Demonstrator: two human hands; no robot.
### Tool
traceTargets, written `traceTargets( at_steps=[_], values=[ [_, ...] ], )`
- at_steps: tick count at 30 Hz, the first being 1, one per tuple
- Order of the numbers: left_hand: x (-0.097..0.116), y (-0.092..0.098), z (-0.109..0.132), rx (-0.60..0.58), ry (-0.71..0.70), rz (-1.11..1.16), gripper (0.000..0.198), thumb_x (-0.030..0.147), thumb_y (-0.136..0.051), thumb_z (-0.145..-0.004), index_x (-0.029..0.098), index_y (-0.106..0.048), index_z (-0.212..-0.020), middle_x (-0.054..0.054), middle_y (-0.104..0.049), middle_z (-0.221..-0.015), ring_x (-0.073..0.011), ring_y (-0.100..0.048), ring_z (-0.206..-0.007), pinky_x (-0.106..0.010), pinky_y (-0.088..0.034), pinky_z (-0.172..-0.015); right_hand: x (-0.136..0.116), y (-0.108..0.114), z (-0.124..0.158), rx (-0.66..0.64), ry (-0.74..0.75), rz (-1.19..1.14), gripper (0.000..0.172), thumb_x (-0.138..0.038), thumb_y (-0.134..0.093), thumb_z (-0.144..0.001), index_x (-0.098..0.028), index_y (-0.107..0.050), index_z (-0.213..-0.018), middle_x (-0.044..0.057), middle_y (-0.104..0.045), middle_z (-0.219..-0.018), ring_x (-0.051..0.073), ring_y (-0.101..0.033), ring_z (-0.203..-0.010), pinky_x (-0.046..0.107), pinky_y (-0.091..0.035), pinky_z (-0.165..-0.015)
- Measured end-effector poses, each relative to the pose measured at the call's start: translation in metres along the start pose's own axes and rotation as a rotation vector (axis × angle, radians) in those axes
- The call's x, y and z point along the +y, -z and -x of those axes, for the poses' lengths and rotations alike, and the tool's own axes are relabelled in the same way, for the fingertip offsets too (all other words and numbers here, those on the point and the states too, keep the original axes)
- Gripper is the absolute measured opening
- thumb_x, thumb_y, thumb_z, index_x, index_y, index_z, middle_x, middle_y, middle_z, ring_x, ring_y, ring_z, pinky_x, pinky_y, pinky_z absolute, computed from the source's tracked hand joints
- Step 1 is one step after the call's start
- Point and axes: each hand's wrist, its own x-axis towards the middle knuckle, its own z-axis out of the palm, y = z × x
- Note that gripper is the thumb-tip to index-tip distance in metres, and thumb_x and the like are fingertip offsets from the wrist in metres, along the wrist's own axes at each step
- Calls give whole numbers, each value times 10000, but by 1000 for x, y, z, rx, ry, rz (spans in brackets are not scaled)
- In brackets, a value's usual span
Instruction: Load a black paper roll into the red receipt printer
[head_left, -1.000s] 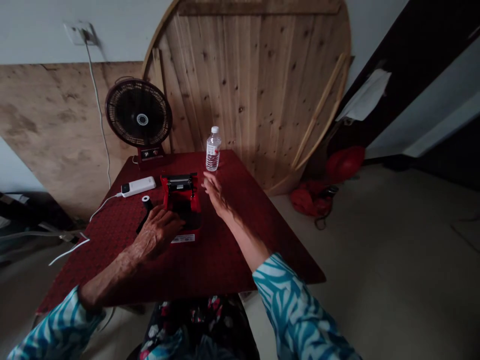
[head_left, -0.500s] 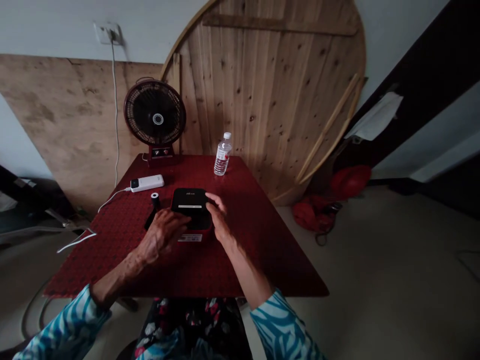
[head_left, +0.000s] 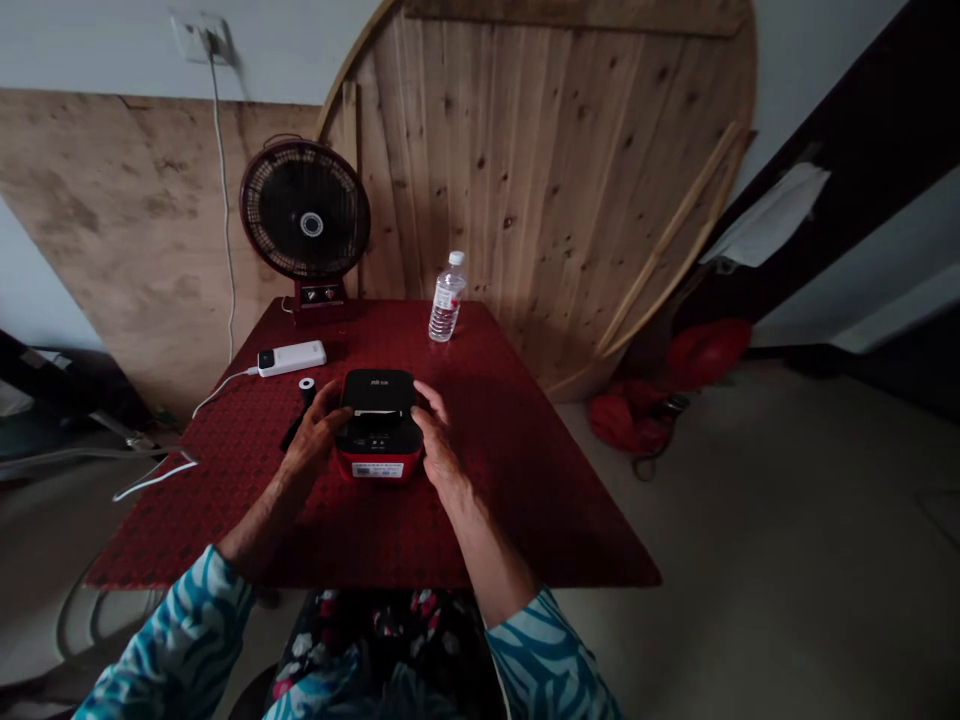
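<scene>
A compact red-and-black label printer [head_left: 377, 425] sits near the middle of the red table [head_left: 480, 520], its black lid down on the red base and a white label [head_left: 377, 469] on the front. My left hand [head_left: 315, 435] and my right hand [head_left: 437, 430] grip its two sides, with fingers curled over the lid edges. Just left of my left hand stand a small black-capped roll [head_left: 306, 384] and a thin black strip [head_left: 292, 432], neither touched.
A white power bank [head_left: 292, 358] with a white cable lies at the table's far left. A black desk fan [head_left: 305, 225] and a water bottle [head_left: 447, 300] stand along the far edge. Red fabric items [head_left: 628, 418] lie on the floor to the right.
The printer's exposed mechanism is now covered by the black lid. Both hands have moved in from loose positions to grip the printer's sides.
</scene>
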Motion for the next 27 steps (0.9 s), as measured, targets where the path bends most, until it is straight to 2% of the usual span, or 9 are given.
traceTargets(
  at_steps=[3,6,10,12,16,20,24,27],
  values=[
    [-4,-2,2,31,6,51,803,303,-772,-663,225,-528,-1425,-121,-533,-1512,-322,-597,-1273,-398,-516,-996,3,-5,3,24,24,-28,517,-410,-577,-792,-229,-587,-1277,90,-645,-1364,257,-601,-1233,436,-477,-1062],
    [-5,2,9,24,7,62,786,359,-811,-665,208,-565,-1397,-132,-605,-1437,-326,-611,-1258,-399,-517,-995,6,-4,4,15,12,-19,530,-449,-569,-812,-229,-585,-1294,97,-652,-1359,261,-609,-1229,435,-479,-1056],
    [1,18,25,-53,-50,100,707,516,-785,-745,205,-609,-1356,-119,-701,-1302,-298,-649,-1201,-368,-523,-971,15,17,2,58,42,63,518,-533,-520,-866,-241,-599,-1286,91,-605,-1426,262,-538,-1329,469,-406,-1128],
    [5,27,29,-27,-69,120,712,530,-805,-719,211,-625,-1329,-110,-706,-1292,-288,-658,-1184,-358,-526,-954,21,31,2,65,60,131,517,-553,-525,-868,-250,-602,-1279,89,-617,-1406,261,-531,-1334,484,-379,-1145],
    [8,33,26,65,-62,85,696,483,-857,-619,182,-683,-1222,-106,-743,-1198,-280,-678,-1131,-354,-515,-954,34,46,3,83,36,192,485,-510,-518,-862,-239,-596,-1257,99,-679,-1278,258,-612,-1208,483,-436,-1088],
    [5,25,23,1,33,58,644,380,-833,-597,150,-697,-1183,-102,-772,-1083,-276,-701,-1021,-351,-516,-903,44,44,5,51,60,205,420,-445,-529,-847,-244,-619,-1204,86,-695,-1244,250,-633,-1178,476,-462,-1071],
    [9,16,22,8,104,87,738,271,-789,-550,127,-645,-1260,-115,-758,-1135,-267,-706,-951,-347,-516,-834,45,43,5,9,65,217,376,-412,-539,-835,-255,-648,-1159,62,-730,-1168,245,-662,-1124,469,-487,-1048],
    [15,16,18,-29,135,84,747,220,-763,-540,138,-639,-1272,-124,-744,-1182,-279,-702,-989,-347,-515,-828,40,45,5,-3,84,238,351,-383,-536,-843,-256,-664,-1144,60,-734,-1168,241,-659,-1134,453,-496,-1041]
  ],
)
